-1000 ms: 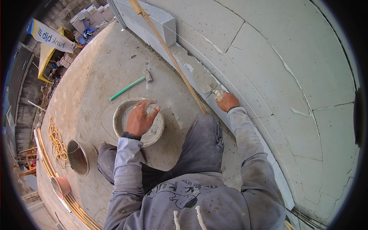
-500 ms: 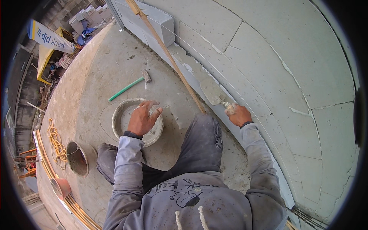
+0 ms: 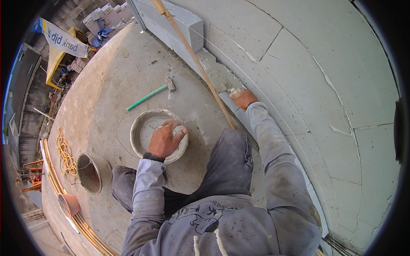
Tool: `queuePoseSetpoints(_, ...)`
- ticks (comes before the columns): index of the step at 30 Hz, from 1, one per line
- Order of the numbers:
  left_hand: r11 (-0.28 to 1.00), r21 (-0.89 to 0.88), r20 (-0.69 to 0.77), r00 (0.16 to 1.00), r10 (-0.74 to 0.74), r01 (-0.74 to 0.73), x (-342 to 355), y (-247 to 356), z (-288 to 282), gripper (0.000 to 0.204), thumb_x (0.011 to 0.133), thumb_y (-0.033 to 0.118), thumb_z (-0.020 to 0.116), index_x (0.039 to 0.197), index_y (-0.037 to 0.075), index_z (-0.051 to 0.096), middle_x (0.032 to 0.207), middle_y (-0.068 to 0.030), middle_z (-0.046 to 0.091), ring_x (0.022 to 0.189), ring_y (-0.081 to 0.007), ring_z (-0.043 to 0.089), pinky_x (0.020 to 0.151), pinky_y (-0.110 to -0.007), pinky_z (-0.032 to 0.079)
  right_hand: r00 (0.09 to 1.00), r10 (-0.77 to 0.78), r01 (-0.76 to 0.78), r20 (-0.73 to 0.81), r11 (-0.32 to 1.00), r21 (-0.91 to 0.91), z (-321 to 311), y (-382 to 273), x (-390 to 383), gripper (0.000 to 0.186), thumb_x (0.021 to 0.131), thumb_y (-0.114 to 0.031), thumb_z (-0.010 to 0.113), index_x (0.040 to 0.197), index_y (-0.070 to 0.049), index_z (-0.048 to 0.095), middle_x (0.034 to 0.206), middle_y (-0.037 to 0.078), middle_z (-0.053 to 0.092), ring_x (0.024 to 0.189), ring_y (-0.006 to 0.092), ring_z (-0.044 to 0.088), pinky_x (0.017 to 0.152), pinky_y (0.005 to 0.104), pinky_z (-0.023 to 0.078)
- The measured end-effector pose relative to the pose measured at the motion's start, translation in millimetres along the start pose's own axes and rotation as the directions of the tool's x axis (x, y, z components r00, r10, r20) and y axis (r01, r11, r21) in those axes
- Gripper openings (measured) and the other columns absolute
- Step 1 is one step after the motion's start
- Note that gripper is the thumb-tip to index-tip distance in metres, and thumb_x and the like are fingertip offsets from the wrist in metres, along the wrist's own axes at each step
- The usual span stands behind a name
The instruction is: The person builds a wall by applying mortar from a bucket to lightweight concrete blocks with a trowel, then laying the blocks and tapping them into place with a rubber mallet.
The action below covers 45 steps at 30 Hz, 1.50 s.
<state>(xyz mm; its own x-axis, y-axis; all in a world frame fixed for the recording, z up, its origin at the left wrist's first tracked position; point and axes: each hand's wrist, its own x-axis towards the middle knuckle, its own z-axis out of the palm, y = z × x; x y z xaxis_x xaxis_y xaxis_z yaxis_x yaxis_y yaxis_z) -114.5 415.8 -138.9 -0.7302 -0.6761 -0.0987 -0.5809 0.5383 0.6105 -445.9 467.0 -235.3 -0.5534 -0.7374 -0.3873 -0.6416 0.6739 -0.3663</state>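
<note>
My right hand (image 3: 244, 98) is closed around the mortar-smeared handle of a trowel (image 3: 234, 91), over the top of the low block course (image 3: 212, 66) along the wall. The trowel's blade hardly shows from this angle. Wet grey mortar (image 3: 222, 76) coats the block tops just beyond it. My left hand (image 3: 164, 140) is at the right rim of a round bucket (image 3: 137, 145) holding a little grey mortar. Its thumb and fingers are apart and bent, with nothing visible in them. I cannot tell whether they touch the rim.
A wooden pole (image 3: 197, 64) slants down to my knee (image 3: 230, 145). A green-handled hammer (image 3: 149, 97) lies beyond the bucket. Left of me are another bucket (image 3: 95, 174), a yellow rope (image 3: 65, 155) and a reddish pail (image 3: 68, 205). A taut string (image 3: 273, 109) runs along the light block wall (image 3: 316, 106).
My right hand has moved forward and left along the block course with the trowel, whose blade has turned mostly out of sight. My left hand has shifted slightly toward the bucket's right rim.
</note>
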Motion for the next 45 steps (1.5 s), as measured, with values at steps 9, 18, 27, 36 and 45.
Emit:
queuePoseSetpoints(9,1.0,-0.019,-0.002,1.0,-0.023,0.023,6,4,-5,0.033,0.085,0.028,0.058,0.105,0.002,0.059,0.104,-0.0199,0.061,0.097,-0.0371,0.057,0.082,-0.039,0.045,0.997,-0.078,0.068,-0.027,0.963,-0.261,-16,7,-35,0.051,0.083,-0.041,0.052,0.118,-0.003,0.053,0.103,0.021,0.062,0.098,0.0344,0.058,0.086,0.0421,0.046)
queuePoseSetpoints(18,1.0,-0.01,-0.014,1.0,0.013,-0.013,9,-1,-7,0.033,0.085,0.028,0.058,0.105,0.002,0.059,0.105,-0.0192,0.061,0.097,-0.0363,0.058,0.082,-0.039,0.045,1.0,0.024,-0.029,-0.019,0.958,-0.284,-27,61,-101,0.046,0.082,-0.039,0.055,0.109,-0.003,0.056,0.095,0.021,0.063,0.093,0.0362,0.059,0.082,0.0432,0.046)
queuePoseSetpoints(27,1.0,0.013,0.005,1.0,0.012,-0.012,7,6,-6,0.038,0.085,0.035,0.057,0.107,0.004,0.059,0.106,-0.021,0.06,0.095,-0.0377,0.058,0.082,-0.042,0.046,0.992,0.043,-0.049,-0.117,0.997,-0.057,-7,38,-42,0.048,0.083,-0.045,0.049,0.101,-0.002,0.058,0.1,0.022,0.061,0.096,0.0363,0.058,0.081,0.0428,0.046)
queuePoseSetpoints(36,1.0,0.013,0.041,0.999,0.022,-0.023,3,3,1,0.038,0.085,0.034,0.056,0.108,0.004,0.058,0.108,-0.0209,0.059,0.097,-0.0369,0.057,0.083,-0.042,0.045,0.997,0.048,-0.054,-0.054,0.991,-0.121,-25,0,22,0.056,0.083,-0.045,0.053,0.116,0.0,0.053,0.101,0.018,0.063,0.08,0.0312,0.063,0.073,0.0385,0.049)
queuePoseSetpoints(45,0.998,-0.006,0.062,0.996,0.063,-0.063,19,4,3,0.035,0.085,0.032,0.057,0.107,0.004,0.059,0.105,-0.0189,0.06,0.096,-0.0362,0.057,0.081,-0.041,0.046,0.984,0.161,-0.169,-0.071,0.976,-0.14,-18,104,-125,0.047,0.081,-0.047,0.055,0.102,-0.005,0.057,0.097,0.023,0.061,0.094,0.04,0.057,0.081,0.0451,0.045)
